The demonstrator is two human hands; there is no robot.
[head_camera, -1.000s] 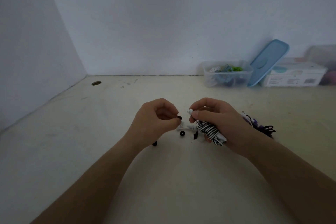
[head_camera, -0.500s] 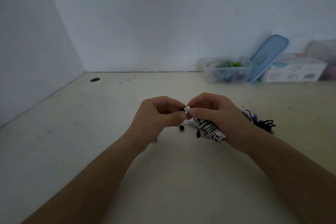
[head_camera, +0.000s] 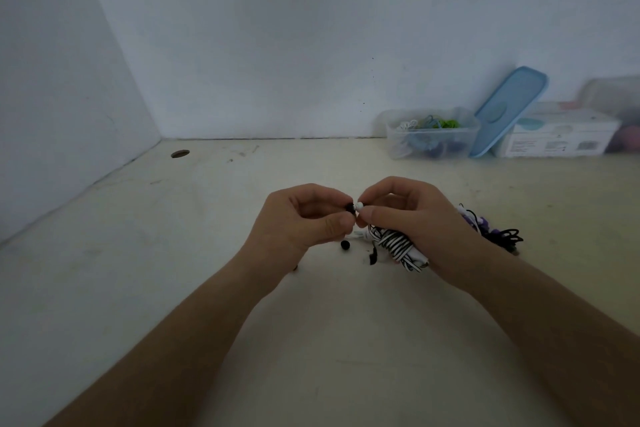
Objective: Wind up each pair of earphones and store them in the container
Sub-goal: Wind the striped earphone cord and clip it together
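Observation:
My right hand [head_camera: 412, 218] grips a wound bundle of black-and-white striped earphones [head_camera: 398, 244] just above the table, its thumb and forefinger pinching a small white end [head_camera: 359, 206] of it. My left hand [head_camera: 304, 218] pinches a small black ear tip [head_camera: 349, 207] right against that white end. Another black ear tip [head_camera: 345, 245] lies on the table below the hands. A clear container [head_camera: 431, 133] with coloured earphones inside stands at the back right by the wall.
A tangle of purple and black earphones [head_camera: 498, 230] lies just right of my right hand. A blue lid [head_camera: 509, 111] leans against a white box [head_camera: 557, 139] at the back right. A round hole [head_camera: 180, 153] sits in the table at the back left.
My hands have come together: a second ago they were a little apart, now the black ear tip in my left hand meets the white end in my right.

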